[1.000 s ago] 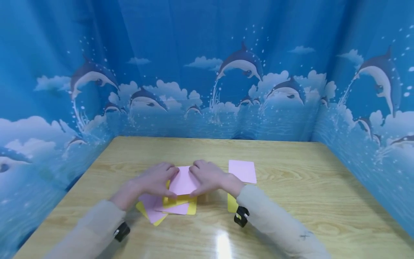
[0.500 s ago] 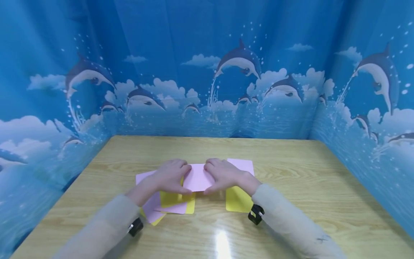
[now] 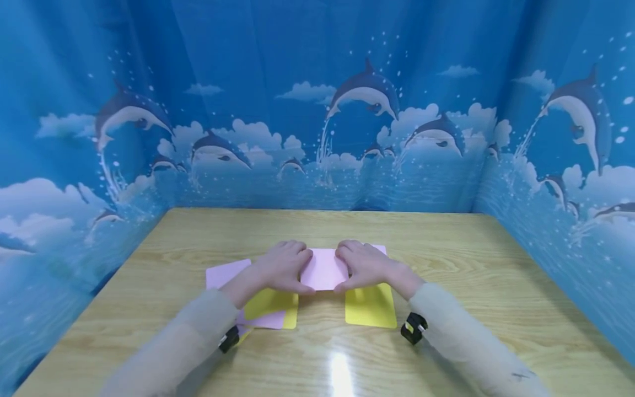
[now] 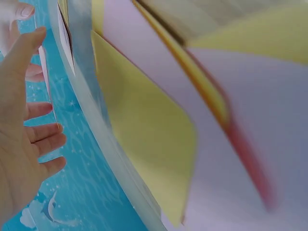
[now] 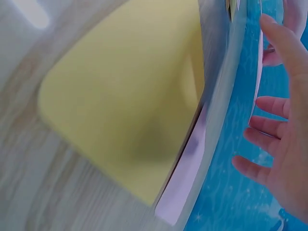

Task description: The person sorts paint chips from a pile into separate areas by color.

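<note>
Between my two hands is a pink card (image 3: 324, 269), raised over the tabletop. My left hand (image 3: 283, 267) grips its left side, thumb at the near corner and fingers at the far one. Mirroring that, my right hand (image 3: 366, 264) holds the right side. In the left wrist view the card (image 4: 44, 72) shows nearly edge-on. Below my left forearm lies a loose overlapping group of pink and yellow cards, among them a yellow card (image 3: 273, 303) and a pink card (image 3: 225, 273). Under my right hand are another yellow card (image 3: 370, 306) and a mostly hidden pink one (image 3: 381, 248).
The cards lie on a wood-grain table (image 3: 421, 231). A blue curtain (image 3: 278, 71) printed with dolphins encloses its back and sides. Dark devices sit on both wrists, such as the right wrist device (image 3: 413, 328).
Both hands have carried the pink card rightward from over the left group to the gap between the groups. More of the left group's far pink card and the right yellow card is uncovered.
</note>
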Available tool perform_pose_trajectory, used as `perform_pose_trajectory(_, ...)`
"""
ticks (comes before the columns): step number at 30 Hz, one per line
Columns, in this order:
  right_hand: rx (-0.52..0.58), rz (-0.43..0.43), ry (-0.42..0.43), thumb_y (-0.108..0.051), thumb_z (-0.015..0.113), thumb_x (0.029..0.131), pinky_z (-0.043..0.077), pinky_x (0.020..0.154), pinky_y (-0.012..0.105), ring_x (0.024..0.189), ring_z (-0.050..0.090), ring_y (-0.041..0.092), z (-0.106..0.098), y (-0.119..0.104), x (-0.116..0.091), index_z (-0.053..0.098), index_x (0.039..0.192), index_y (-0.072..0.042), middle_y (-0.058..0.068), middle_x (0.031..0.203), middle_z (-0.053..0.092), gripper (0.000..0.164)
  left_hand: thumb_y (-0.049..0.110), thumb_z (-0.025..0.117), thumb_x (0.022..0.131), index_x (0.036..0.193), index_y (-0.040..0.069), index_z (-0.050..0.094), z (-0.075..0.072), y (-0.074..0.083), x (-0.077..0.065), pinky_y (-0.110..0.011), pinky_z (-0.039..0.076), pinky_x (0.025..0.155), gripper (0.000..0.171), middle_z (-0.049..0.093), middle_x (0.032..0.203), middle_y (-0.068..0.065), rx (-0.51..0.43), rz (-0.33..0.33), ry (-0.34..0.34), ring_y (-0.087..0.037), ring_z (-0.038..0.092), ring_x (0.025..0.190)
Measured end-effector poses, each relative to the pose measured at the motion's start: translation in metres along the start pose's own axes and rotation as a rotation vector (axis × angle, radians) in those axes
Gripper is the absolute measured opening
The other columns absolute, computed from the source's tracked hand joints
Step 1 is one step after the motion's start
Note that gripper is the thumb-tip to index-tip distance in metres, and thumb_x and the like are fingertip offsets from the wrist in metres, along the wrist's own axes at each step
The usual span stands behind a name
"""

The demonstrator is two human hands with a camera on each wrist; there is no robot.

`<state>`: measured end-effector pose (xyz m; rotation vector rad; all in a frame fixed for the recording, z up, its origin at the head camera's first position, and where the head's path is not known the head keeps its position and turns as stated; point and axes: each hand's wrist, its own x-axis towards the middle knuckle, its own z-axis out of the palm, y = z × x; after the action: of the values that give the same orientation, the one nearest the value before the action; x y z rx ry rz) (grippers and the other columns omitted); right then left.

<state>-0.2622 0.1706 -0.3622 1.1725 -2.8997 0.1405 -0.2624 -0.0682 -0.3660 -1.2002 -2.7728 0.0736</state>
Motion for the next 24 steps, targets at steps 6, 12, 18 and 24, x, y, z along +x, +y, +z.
perform_pose_trajectory(6,0.027,0.052,-0.004,-0.066,0.064,0.07,0.045,0.085,0.04,0.11,0.047,0.024,-0.001,0.012,-0.009,0.052,0.118,-0.005,0.012,0.126,0.048,0.079,0.071,0.057,0.07,0.106,0.01,0.056,-0.004,0.008,0.016,-0.038,0.041,0.087,0.07,0.05,0.098,-0.003,-0.004,0.018,-0.009,-0.019,0.047,0.092)
perform_pose_trajectory(12,0.062,0.071,0.021,-0.062,0.067,0.07,0.044,0.089,0.038,0.106,0.049,0.025,-0.003,0.022,-0.019,0.052,0.118,-0.003,0.014,0.125,0.048,0.078,0.072,0.057,0.071,0.11,0.009,0.055,-0.003,0.015,0.03,-0.039,0.041,0.088,0.074,0.052,0.103,-0.004,0.006,0.027,-0.006,-0.02,0.048,0.098)
perform_pose_trajectory(18,0.094,0.103,0.038,-0.058,0.069,0.07,0.045,0.089,0.04,0.106,0.051,0.027,-0.007,0.032,-0.027,0.051,0.121,-0.002,0.014,0.125,0.049,0.078,0.071,0.057,0.071,0.11,0.01,0.056,-0.003,0.02,0.046,-0.035,0.042,0.083,0.072,0.051,0.1,-0.002,-0.019,0.024,-0.002,-0.017,0.046,0.091)
perform_pose_trajectory(24,0.101,0.114,0.046,-0.056,0.07,0.07,0.045,0.089,0.04,0.105,0.05,0.026,-0.011,0.043,-0.033,0.051,0.119,0.0,0.015,0.122,0.049,0.077,0.071,0.056,0.072,0.114,0.01,0.055,-0.005,0.025,0.064,-0.037,0.041,0.088,0.073,0.052,0.105,-0.003,-0.019,0.021,-0.028,-0.017,0.046,0.096)
